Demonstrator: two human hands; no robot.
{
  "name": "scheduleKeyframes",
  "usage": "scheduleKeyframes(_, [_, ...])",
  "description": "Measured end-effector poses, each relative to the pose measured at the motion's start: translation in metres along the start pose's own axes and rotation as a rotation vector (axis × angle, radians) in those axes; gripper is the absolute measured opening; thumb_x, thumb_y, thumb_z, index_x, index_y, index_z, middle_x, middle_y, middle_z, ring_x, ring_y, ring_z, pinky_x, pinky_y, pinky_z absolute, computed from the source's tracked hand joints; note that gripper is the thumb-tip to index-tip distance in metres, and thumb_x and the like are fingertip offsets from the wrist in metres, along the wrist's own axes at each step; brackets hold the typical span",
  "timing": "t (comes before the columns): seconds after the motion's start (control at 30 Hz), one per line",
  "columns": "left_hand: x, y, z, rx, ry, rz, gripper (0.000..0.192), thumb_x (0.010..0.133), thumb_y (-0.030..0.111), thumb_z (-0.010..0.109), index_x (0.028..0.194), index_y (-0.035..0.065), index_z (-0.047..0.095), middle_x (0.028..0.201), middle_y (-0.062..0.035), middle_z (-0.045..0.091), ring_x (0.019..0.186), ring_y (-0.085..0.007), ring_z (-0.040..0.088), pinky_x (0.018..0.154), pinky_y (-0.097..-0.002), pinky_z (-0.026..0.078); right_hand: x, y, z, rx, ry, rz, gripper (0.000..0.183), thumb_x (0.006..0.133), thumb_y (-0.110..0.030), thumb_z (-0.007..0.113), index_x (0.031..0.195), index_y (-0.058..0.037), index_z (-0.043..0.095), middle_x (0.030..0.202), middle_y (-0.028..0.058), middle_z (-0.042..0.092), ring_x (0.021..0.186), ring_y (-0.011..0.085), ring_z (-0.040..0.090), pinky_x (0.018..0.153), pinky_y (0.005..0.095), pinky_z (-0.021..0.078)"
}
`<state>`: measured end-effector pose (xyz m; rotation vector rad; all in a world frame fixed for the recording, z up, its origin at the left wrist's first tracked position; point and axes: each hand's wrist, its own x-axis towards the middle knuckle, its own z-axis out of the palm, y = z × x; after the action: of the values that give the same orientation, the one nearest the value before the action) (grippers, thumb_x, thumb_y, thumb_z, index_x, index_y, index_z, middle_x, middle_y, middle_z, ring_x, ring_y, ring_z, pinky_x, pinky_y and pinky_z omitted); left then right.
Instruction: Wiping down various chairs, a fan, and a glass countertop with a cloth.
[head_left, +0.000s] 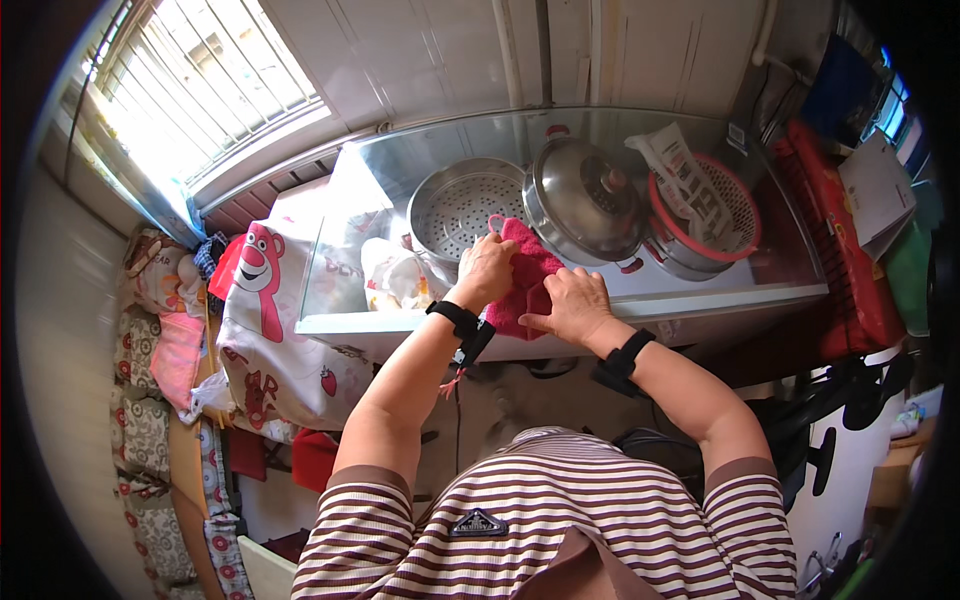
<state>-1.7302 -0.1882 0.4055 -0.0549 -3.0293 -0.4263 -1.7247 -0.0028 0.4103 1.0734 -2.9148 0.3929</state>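
A crimson terry cloth with a hanging loop lies over the front edge of a glass-topped cabinet. My left hand grips its upper left part, fingers bent over the fabric. My right hand pinches the cloth's right side, with the thumb lower down on it. Just beyond the cloth are a perforated metal steamer tray and a steel pot with a domed lid. Left of my left hand sits a white printed bag.
A pink-rimmed colander holding a plastic bag rests on a metal pot at the right. A printed cover with a bear drapes the left side. Red packaging stands at the right end. A barred window is at upper left.
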Motion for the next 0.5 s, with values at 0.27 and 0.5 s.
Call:
scheduleKeyframes(0.27, [0.007, -0.035, -0.03, -0.337, 0.158, 0.091, 0.017, 0.076, 0.012, 0.059, 0.09, 0.0097, 0.067, 0.087, -0.0121, 0.062, 0.085, -0.0322, 0.06, 0.075, -0.0394, 0.049, 0.014, 0.018, -0.006, 0.214, 0.037, -0.017, 0.022, 0.075, -0.026, 0.058, 0.082, -0.007, 0.065, 0.088, 0.0122, 0.062, 0.088, 0.0314, 0.058, 0.079, 0.0445, 0.0453])
scheduleKeyframes(0.5, [0.017, -0.071, -0.052, -0.907, 0.299, -0.174, 0.014, 0.087, 0.01, 0.055, 0.097, 0.0018, 0.06, 0.079, -0.0096, 0.063, 0.073, -0.0175, 0.06, 0.067, -0.0281, 0.048, 0.048, 0.056, -0.049, 0.82, 0.269, -0.016, 0.026, 0.081, 0.001, 0.044, 0.094, 0.0008, 0.066, 0.088, 0.006, 0.062, 0.085, 0.0144, 0.059, 0.08, 0.0275, 0.0471])
